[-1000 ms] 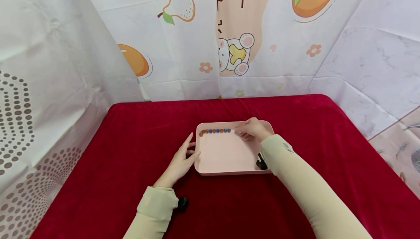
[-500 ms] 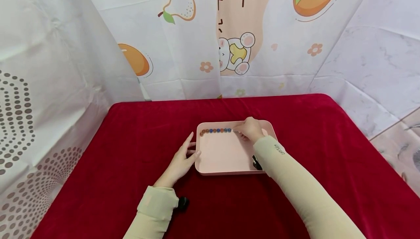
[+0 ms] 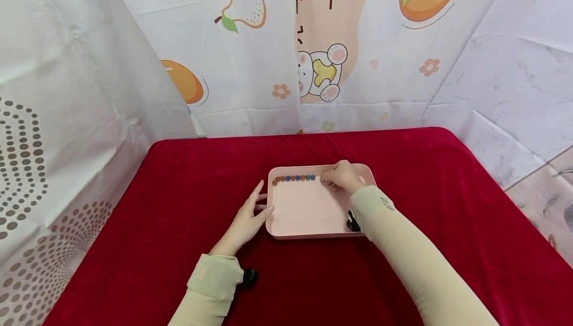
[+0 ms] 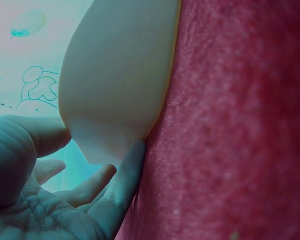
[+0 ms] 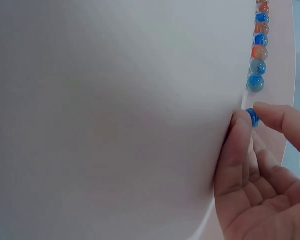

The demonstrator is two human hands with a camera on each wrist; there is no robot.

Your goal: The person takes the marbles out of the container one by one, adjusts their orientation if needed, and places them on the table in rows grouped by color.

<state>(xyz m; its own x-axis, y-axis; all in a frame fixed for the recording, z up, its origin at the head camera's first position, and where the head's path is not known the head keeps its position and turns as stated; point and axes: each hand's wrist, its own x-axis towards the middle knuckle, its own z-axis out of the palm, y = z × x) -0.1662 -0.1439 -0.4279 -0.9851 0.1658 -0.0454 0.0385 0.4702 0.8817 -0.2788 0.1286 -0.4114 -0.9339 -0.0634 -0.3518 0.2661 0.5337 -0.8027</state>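
A shallow pink tray lies on the red cloth. Along its far wall runs a row of glass marbles, orange and blue, bending at the left corner. Inside the tray, just past the row's right end, my right hand pinches a blue marble between thumb and fingertip; a small gap separates it from the last marble of the row. My left hand rests against the tray's left side, fingers spread, fingertips touching the outer wall and thumb at the rim.
Red velvet cloth covers the table around the tray. Behind it hangs a white curtain with fruit and bear prints. A dark wrist device sits by my left cuff.
My right hand moved left towards the end of the marble row, then slightly back to the right. The left hand and the row stay in place.
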